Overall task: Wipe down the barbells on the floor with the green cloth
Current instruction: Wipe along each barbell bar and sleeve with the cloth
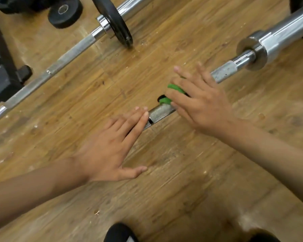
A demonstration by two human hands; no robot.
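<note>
Two steel barbells lie on the wooden floor. The near barbell (162, 113) runs diagonally from the centre up to a thick chrome sleeve at the upper right. My right hand (198, 103) lies flat over its shaft with straight, spread fingers, pressing the green cloth (175, 89) onto the bar; only a small bunch of cloth shows under the fingers. My left hand (112, 145) is flat with fingers straight, its fingertips touching the knurled shaft just left of the cloth. The far barbell (73, 49) lies across the upper left, carrying a black plate (112, 20).
A loose black weight plate (65, 13) lies at the top left, beside dark equipment. A black metal rack foot (5, 75) stands at the left edge against the far barbell. Dark shoes (119, 233) show at the bottom edge. Small drops and specks dot the floor.
</note>
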